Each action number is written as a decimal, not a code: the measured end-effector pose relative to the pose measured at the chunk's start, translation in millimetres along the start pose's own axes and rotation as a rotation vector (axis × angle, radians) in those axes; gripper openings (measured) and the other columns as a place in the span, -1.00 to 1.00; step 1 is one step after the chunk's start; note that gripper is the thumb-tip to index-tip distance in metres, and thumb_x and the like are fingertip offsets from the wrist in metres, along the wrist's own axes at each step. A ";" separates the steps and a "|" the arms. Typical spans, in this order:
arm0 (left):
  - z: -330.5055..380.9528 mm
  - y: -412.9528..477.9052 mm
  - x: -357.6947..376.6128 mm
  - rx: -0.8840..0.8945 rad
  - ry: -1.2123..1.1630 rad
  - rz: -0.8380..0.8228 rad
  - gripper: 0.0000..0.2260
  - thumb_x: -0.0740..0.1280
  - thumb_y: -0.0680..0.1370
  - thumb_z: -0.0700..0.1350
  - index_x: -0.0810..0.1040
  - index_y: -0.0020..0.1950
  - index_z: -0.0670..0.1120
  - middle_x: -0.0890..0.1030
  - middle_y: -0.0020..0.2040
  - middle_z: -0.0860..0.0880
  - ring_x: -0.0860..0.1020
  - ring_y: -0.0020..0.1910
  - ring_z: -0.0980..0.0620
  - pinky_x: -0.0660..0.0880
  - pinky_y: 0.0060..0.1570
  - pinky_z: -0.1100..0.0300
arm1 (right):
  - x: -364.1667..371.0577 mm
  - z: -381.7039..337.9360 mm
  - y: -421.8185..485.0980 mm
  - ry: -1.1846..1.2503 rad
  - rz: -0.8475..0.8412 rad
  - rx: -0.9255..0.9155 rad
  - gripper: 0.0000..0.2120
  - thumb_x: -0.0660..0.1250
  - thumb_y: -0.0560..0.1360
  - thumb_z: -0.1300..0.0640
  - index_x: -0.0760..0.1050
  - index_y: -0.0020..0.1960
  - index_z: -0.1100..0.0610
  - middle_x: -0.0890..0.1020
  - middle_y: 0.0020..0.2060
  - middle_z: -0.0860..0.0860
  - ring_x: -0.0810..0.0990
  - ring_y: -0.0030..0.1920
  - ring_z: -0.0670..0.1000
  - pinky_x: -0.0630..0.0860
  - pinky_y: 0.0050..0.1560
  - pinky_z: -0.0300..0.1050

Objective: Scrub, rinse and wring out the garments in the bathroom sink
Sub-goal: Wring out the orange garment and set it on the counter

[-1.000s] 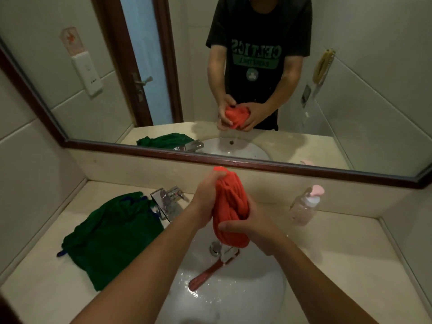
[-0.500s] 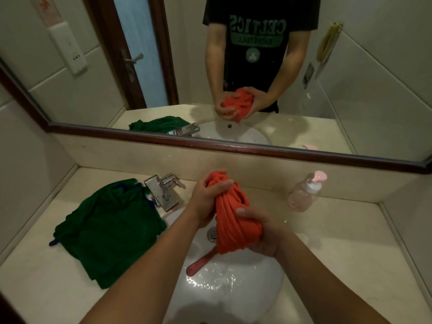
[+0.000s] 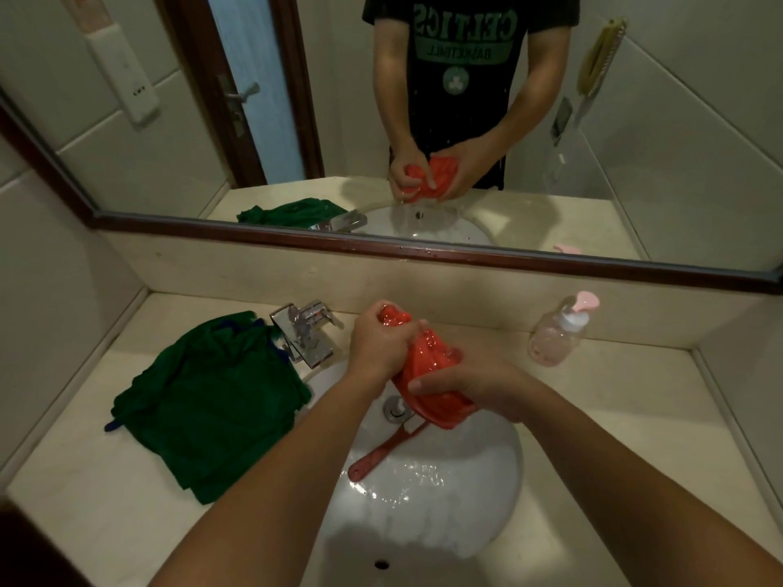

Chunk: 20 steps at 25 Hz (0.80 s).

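Over the sink (image 3: 487, 480), the red garment (image 3: 428, 374) is bunched between both hands. The left hand (image 3: 381, 345) clenches its fingers round the upper end, and the right hand (image 3: 462, 383) wraps the lower bulk. Wringing well probably means twisting the ends opposite ways, low over the bowl. A red-handled brush (image 3: 381, 453) lies in the wet sink, the green garment (image 3: 212, 400) lies on the worktop (image 3: 614, 417), and the pump bottle (image 3: 557, 336) holds pinkish liquid.

The person I'm watching wears a black short-sleeved T-shirt (image 3: 466, 116), seen in the mirror (image 3: 423, 249), with reversed green lettering (image 3: 464, 25) reading CELTICS BASKETBALL above a round shamrock badge (image 3: 455, 80). The arms are bare from the sleeves to the left hand (image 3: 379, 345) and right hand (image 3: 470, 383).
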<state>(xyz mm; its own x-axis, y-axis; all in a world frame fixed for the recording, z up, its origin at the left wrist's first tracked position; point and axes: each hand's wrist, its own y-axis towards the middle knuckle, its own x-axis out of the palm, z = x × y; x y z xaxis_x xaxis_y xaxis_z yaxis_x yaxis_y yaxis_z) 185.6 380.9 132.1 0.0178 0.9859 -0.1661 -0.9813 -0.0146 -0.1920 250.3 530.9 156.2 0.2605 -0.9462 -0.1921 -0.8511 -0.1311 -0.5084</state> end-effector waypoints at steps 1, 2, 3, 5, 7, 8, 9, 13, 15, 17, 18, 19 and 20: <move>-1.1 0.2 -1.2 -0.002 0.028 0.012 -0.75 0.60 0.38 -0.13 0.52 -0.20 -0.02 0.63 -0.25 -0.01 0.62 -0.24 0.00 0.63 -0.15 0.04 | 2.5 -1.9 2.0 -0.078 0.024 -0.006 -0.41 0.70 0.21 -0.05 0.61 0.20 -0.08 0.74 0.01 -0.02 0.71 0.06 0.06 0.63 0.19 0.12; -2.8 1.0 -2.2 -0.004 0.055 0.028 -0.76 0.59 0.37 -0.12 0.52 -0.21 -0.02 0.62 -0.27 0.00 0.61 -0.25 0.00 0.62 -0.14 0.04 | 5.7 -3.9 3.7 -0.138 0.043 -0.016 -0.39 0.69 0.22 -0.09 0.59 0.22 -0.10 0.73 0.02 -0.05 0.70 0.05 0.03 0.63 0.17 0.09; -4.9 2.1 -3.0 -0.005 0.077 0.046 -0.75 0.59 0.37 -0.10 0.52 -0.23 -0.03 0.62 -0.28 0.02 0.59 -0.26 0.01 0.61 -0.14 0.04 | 8.3 -3.6 7.0 -0.187 0.056 -0.021 -0.36 0.69 0.21 -0.11 0.57 0.24 -0.11 0.71 0.03 -0.07 0.69 0.04 0.01 0.63 0.16 0.08; -7.1 2.3 -4.4 -0.020 0.107 0.081 -0.75 0.58 0.38 -0.09 0.51 -0.23 -0.03 0.60 -0.27 0.02 0.57 -0.25 0.01 0.58 -0.13 0.06 | 14.1 -6.1 9.4 -0.264 0.073 -0.046 -0.33 0.68 0.24 -0.11 0.53 0.28 -0.09 0.68 0.06 -0.06 0.66 0.03 -0.02 0.62 0.12 0.02; -8.6 0.4 -4.7 -0.042 0.118 0.103 -0.77 0.56 0.40 -0.10 0.50 -0.22 -0.02 0.60 -0.25 0.02 0.56 -0.24 0.02 0.54 -0.17 0.12 | 20.0 -10.5 5.7 -0.361 0.096 -0.086 -0.39 0.65 0.31 -0.07 0.51 0.29 -0.09 0.65 0.06 -0.06 0.62 0.01 -0.05 0.60 0.08 -0.05; -9.0 -0.6 -4.6 -0.049 0.120 0.113 -0.78 0.56 0.41 -0.09 0.50 -0.21 -0.02 0.60 -0.24 0.02 0.56 -0.23 0.02 0.52 -0.18 0.14 | 22.2 -11.0 5.3 -0.402 0.112 -0.104 -0.40 0.64 0.32 -0.07 0.50 0.30 -0.08 0.64 0.06 -0.06 0.62 0.01 -0.05 0.60 0.07 -0.07; -8.6 -1.8 -4.5 -0.059 0.120 0.122 -0.78 0.55 0.41 -0.09 0.51 -0.20 -0.02 0.60 -0.23 0.02 0.56 -0.22 0.02 0.51 -0.19 0.14 | 23.9 -11.2 4.0 -0.439 0.120 -0.111 -0.40 0.63 0.33 -0.07 0.49 0.31 -0.08 0.63 0.06 -0.06 0.62 0.00 -0.06 0.61 0.04 -0.09; -9.2 -3.5 -8.5 -0.042 0.043 0.160 -0.74 0.56 0.42 0.01 0.50 -0.19 -0.03 0.60 -0.23 -0.01 0.58 -0.22 -0.02 0.55 -0.19 0.09 | 23.1 -0.2 -5.3 -0.061 0.185 -0.063 -0.51 0.61 0.39 -0.01 0.53 0.26 -0.09 0.68 0.08 -0.02 0.68 0.00 -0.03 0.62 -0.04 -0.14; -7.6 -9.0 -10.1 -0.018 -0.013 0.173 -0.71 0.56 0.43 0.06 0.52 -0.12 -0.05 0.61 -0.17 -0.02 0.59 -0.19 0.00 0.49 -0.25 0.15 | 29.2 5.4 -14.8 0.449 0.136 -0.031 -0.66 0.50 0.49 0.07 0.60 0.25 0.01 0.72 0.08 0.11 0.73 -0.01 0.10 0.67 -0.09 0.00; -5.1 -14.5 -9.7 -0.014 -0.053 0.169 -0.68 0.55 0.45 0.10 0.54 -0.04 -0.07 0.62 -0.12 -0.01 0.59 -0.16 0.07 0.45 -0.26 0.22 | 36.9 8.3 -19.3 0.734 0.105 0.009 -0.71 0.40 0.53 0.05 0.63 0.22 0.10 0.73 0.02 0.20 0.73 -0.11 0.18 0.67 -0.20 0.05; -3.6 -16.0 -10.2 -0.038 -0.059 0.144 -0.67 0.54 0.46 0.12 0.55 0.00 -0.07 0.62 -0.09 0.00 0.59 -0.14 0.09 0.46 -0.24 0.24 | 39.7 8.1 -18.9 0.785 0.111 0.029 -0.69 0.38 0.54 0.02 0.63 0.21 0.14 0.73 0.01 0.22 0.73 -0.13 0.19 0.66 -0.20 0.03; -3.3 -15.3 -12.2 -0.077 -0.074 0.087 -0.64 0.52 0.46 0.15 0.55 0.04 -0.07 0.63 -0.06 -0.01 0.60 -0.11 0.08 0.49 -0.20 0.23 | 40.3 7.6 -17.5 0.788 0.118 0.044 -0.67 0.36 0.56 -0.01 0.62 0.22 0.17 0.73 0.00 0.22 0.73 -0.14 0.19 0.66 -0.20 0.01; -6.1 -12.6 -15.0 -0.121 -0.133 -0.002 -0.60 0.50 0.46 0.18 0.54 0.06 -0.09 0.64 -0.03 -0.03 0.61 -0.08 0.04 0.53 -0.15 0.19 | 39.1 6.6 -17.1 0.769 0.123 0.051 -0.65 0.36 0.57 -0.03 0.61 0.23 0.19 0.73 -0.02 0.21 0.73 -0.16 0.17 0.66 -0.22 -0.02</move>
<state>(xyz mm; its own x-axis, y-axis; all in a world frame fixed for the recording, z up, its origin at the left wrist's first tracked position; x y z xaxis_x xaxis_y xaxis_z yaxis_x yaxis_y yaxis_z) 198.8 365.3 131.1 -0.0134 0.9992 -0.0379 -0.9509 -0.0245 -0.3086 278.1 498.2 151.9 -0.2395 -0.8948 0.3768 -0.8267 -0.0156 -0.5624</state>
